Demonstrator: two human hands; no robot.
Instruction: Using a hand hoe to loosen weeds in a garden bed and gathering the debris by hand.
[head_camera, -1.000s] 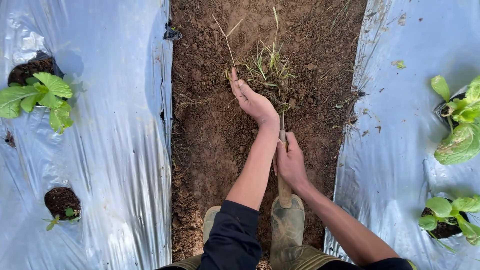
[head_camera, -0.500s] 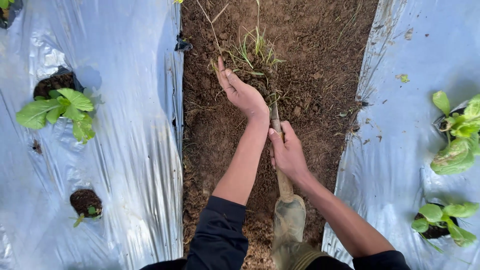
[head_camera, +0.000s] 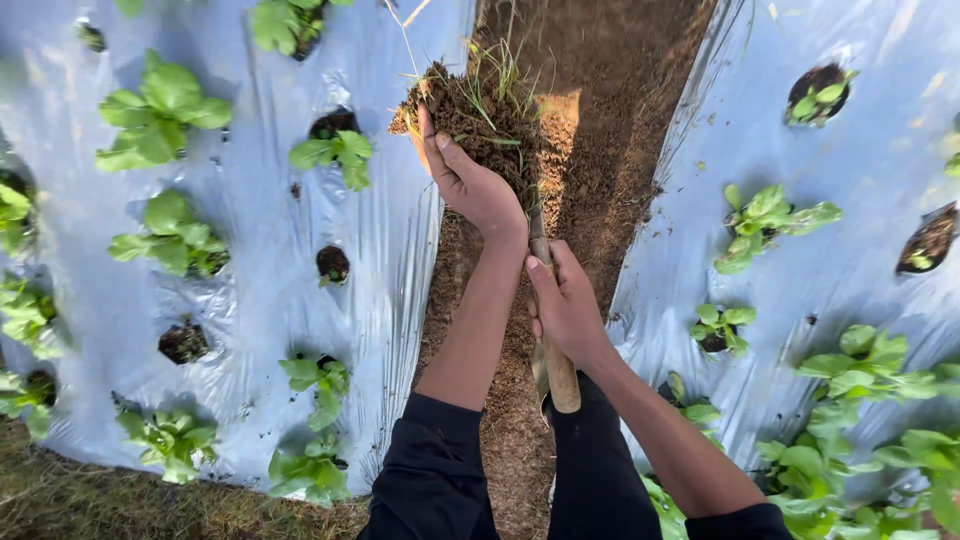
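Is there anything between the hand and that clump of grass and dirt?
No, nothing is in between. The left hand lies right against the clump of grass and soil, which sits lifted above the dirt path. The right hand grips the wooden handle below it.

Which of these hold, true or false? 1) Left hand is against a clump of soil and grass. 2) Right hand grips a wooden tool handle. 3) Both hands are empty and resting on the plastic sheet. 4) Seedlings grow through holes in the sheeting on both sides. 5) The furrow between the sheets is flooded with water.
1) True: the left hand presses against the clump of soil and grass, lifted above the furrow.
2) True: the right hand is closed around the wooden handle.
3) False: both hands are over the furrow, on the clump and the handle.
4) True: seedlings poke through the plastic sheeting on either side.
5) False: the furrow is dry brown soil.
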